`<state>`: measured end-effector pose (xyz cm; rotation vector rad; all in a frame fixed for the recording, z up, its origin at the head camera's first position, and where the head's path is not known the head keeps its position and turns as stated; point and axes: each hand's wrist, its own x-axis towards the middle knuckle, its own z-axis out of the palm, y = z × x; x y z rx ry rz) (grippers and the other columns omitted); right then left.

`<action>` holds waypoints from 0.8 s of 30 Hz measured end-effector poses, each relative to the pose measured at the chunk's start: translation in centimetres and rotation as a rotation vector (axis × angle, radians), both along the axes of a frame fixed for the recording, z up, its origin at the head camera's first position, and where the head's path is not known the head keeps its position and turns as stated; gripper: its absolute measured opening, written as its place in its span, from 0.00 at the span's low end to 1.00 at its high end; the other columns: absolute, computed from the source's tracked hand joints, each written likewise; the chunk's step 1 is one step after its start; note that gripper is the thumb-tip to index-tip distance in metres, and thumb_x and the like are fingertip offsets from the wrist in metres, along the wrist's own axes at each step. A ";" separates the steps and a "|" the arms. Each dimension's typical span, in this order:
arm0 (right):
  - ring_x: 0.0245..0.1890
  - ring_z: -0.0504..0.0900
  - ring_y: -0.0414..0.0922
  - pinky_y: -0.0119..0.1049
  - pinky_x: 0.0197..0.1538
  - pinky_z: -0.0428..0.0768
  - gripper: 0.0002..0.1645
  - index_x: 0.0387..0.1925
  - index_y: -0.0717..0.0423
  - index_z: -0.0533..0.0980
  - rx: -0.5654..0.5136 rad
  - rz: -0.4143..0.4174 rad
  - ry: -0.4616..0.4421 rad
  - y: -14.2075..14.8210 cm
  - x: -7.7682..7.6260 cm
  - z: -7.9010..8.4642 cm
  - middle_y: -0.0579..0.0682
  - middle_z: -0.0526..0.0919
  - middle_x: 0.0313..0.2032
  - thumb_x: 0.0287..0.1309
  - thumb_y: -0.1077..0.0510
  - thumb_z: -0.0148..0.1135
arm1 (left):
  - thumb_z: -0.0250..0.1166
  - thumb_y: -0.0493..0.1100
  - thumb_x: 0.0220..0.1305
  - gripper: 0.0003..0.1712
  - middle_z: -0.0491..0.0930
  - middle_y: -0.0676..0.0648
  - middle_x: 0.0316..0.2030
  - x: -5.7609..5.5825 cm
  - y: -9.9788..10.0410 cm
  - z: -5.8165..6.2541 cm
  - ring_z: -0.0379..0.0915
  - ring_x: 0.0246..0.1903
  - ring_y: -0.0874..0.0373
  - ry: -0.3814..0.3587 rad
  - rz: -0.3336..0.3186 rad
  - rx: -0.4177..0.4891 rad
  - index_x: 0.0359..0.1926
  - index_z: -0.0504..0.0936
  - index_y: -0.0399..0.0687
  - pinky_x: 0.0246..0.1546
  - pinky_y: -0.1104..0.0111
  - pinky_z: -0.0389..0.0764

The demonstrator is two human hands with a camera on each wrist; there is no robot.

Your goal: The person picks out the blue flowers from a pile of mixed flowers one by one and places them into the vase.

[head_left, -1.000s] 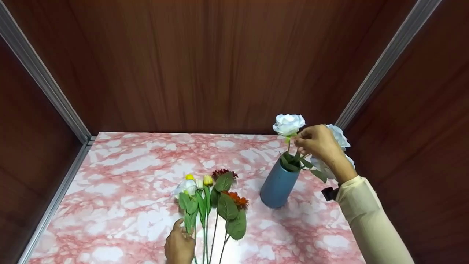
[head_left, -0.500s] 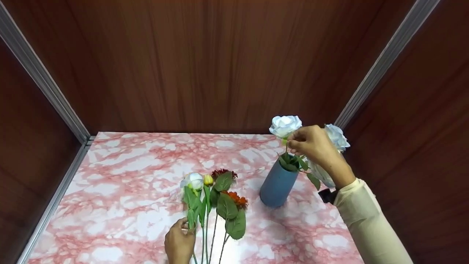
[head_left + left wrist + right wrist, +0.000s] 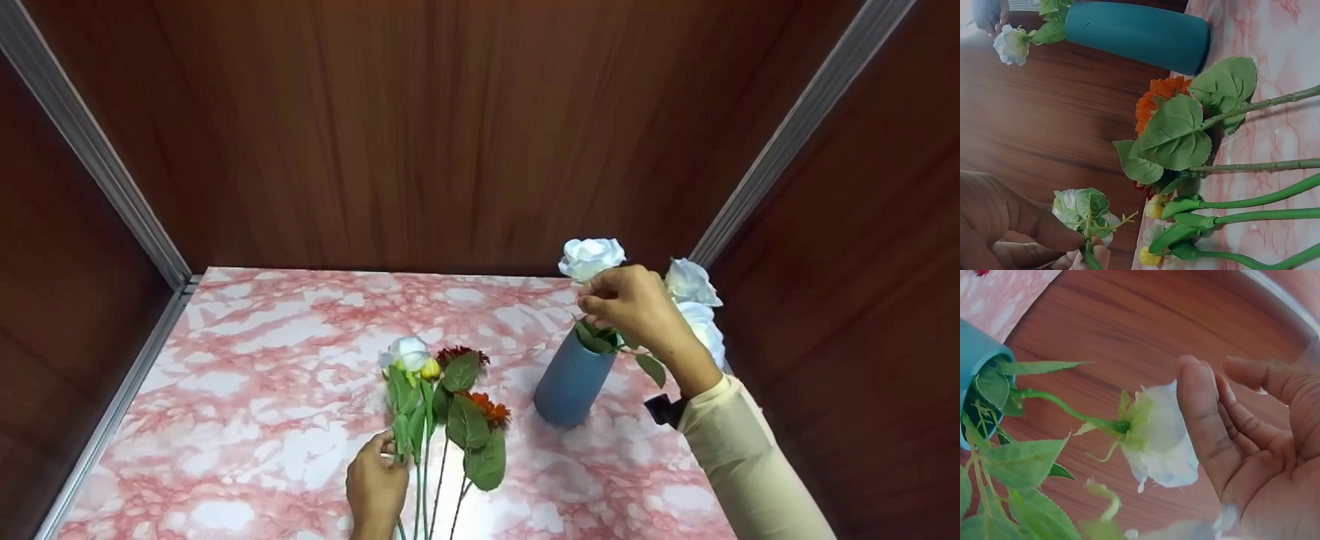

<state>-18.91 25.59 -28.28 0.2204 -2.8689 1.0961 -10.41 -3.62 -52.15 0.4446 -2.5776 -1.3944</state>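
My left hand (image 3: 377,480) pinches the green stem of a white rose (image 3: 409,352) between thumb and fingers, its bloom raised above the tabletop in the left wrist view. Beside it lie several tulips (image 3: 1185,219) with yellow and pale heads. My right hand (image 3: 634,304) is by a white rose (image 3: 591,259) standing in the blue vase (image 3: 574,382). In the right wrist view, the fingers (image 3: 1207,416) sit close to that bloom, with thumb and fingertips apart and nothing between them. Further white roses (image 3: 691,283) lean out of the vase to the right, partly behind the hand.
An orange flower (image 3: 487,409) and a dark red flower (image 3: 461,354) with broad leaves lie between the tulips and the vase. The pink marbled tabletop (image 3: 247,390) is walled by brown wood panels (image 3: 420,135) with metal corner strips.
My left hand has taken hold of a white rose and moved it right, over the tulip heads. The right hand has shifted slightly left and down beside the vase rose.
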 end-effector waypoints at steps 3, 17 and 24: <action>0.25 0.82 0.50 0.33 0.27 0.78 0.08 0.32 0.61 0.81 -0.022 0.000 -0.024 0.1 0.0 -0.3 0.55 0.82 0.26 0.50 0.61 0.62 | 0.64 0.32 0.40 0.22 0.79 0.53 0.28 0.0 0.2 0.2 0.75 0.25 0.62 0.011 0.001 -0.008 0.43 0.80 0.43 0.29 0.60 0.72; 0.21 0.81 0.47 0.33 0.25 0.78 0.08 0.33 0.63 0.78 -0.149 -0.005 -0.067 0.1 -0.3 -1.3 0.59 0.80 0.25 0.50 0.62 0.62 | 0.57 0.27 0.38 0.25 0.78 0.52 0.30 -0.3 1.2 1.2 0.74 0.25 0.60 0.069 0.015 -0.037 0.43 0.80 0.43 0.28 0.60 0.71; 0.23 0.81 0.51 0.34 0.25 0.78 0.09 0.34 0.63 0.78 -0.091 0.015 -0.046 0.1 -0.4 -1.8 0.59 0.81 0.26 0.50 0.61 0.62 | 0.56 0.27 0.37 0.26 0.79 0.51 0.30 -0.6 2.1 1.8 0.74 0.24 0.59 0.116 0.012 -0.066 0.43 0.80 0.44 0.27 0.59 0.70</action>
